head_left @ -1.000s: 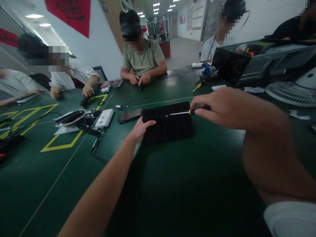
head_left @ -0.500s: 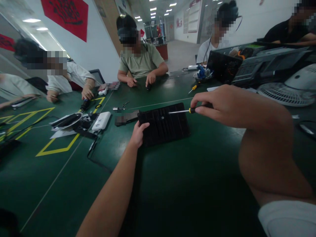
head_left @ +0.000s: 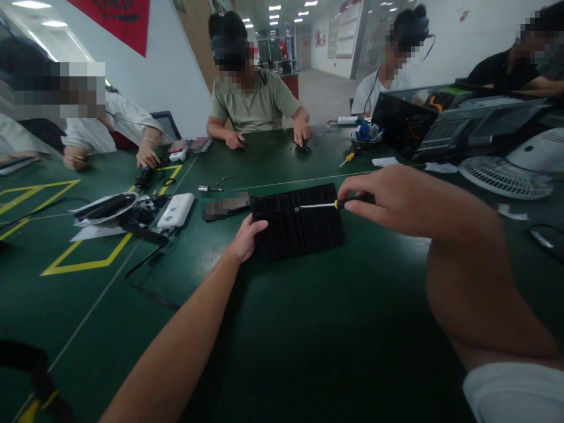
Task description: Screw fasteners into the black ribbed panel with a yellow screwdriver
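Note:
A flat black panel (head_left: 315,235) with parallel ridges and a small round silver spot lies slightly tilted on the green table. My left hand (head_left: 247,239) is closed on its left edge, the thumb on top and the other fingers mostly hidden. In my right hand (head_left: 381,197) is a screwdriver (head_left: 318,206) with a black and yellow handle. Its metal shaft points left, almost level, and the tip appears at the silver spot; whether it touches I cannot tell. Just beyond the panel's left end lies a dark flat piece (head_left: 224,207), partly blurred out.
To the left are a white box-shaped device (head_left: 176,211) with a cable and a pile of dark parts (head_left: 132,214). Small metal pieces (head_left: 211,188) lie behind the panel. Another screwdriver (head_left: 348,159), computer cases (head_left: 458,126) and a white fan (head_left: 506,170) stand right. Several people sit around the table.
The screwdriver tip has shifted from right of the silver spot onto or just beside it. My left hand still grips the panel. The view has turned slightly; the person opposite has moved a hand.

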A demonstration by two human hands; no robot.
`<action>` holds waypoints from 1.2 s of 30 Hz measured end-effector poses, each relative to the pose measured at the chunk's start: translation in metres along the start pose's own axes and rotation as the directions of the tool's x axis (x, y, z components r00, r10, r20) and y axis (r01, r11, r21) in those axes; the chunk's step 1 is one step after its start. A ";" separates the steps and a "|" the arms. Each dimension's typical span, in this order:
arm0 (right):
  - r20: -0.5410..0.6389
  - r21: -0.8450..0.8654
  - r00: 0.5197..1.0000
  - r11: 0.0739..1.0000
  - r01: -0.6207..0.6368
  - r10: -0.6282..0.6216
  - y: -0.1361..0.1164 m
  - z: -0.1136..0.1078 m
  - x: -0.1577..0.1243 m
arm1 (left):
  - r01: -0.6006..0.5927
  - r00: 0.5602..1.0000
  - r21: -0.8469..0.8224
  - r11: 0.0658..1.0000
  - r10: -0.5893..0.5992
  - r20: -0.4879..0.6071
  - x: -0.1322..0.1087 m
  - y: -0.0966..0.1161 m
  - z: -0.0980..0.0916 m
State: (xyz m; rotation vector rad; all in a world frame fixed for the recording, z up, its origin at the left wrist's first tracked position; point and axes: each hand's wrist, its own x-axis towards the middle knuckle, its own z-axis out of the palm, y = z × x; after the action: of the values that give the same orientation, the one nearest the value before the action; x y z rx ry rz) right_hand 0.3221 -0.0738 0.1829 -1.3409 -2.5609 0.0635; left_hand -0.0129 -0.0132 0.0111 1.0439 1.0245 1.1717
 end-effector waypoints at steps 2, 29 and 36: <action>-0.004 0.008 1.000 1.000 -0.004 0.004 -0.001 0.002 0.004 | -0.028 1.000 0.000 1.000 0.028 -0.013 -0.001 -0.001 0.003; -0.073 -0.109 0.992 0.988 -0.108 0.101 -0.005 0.004 0.011 | 0.014 0.997 0.107 0.994 -0.006 -0.075 0.000 -0.002 0.014; -0.079 -0.137 0.993 0.986 -0.098 0.088 -0.005 0.008 0.014 | 0.000 0.996 0.100 0.995 0.009 -0.090 0.002 -0.006 0.014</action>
State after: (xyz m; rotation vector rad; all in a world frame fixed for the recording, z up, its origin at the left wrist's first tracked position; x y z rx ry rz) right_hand 0.3083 -0.0650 0.1791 -1.4846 -2.4821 -0.1491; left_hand 0.0022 -0.0132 0.0082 1.0795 1.1624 1.1901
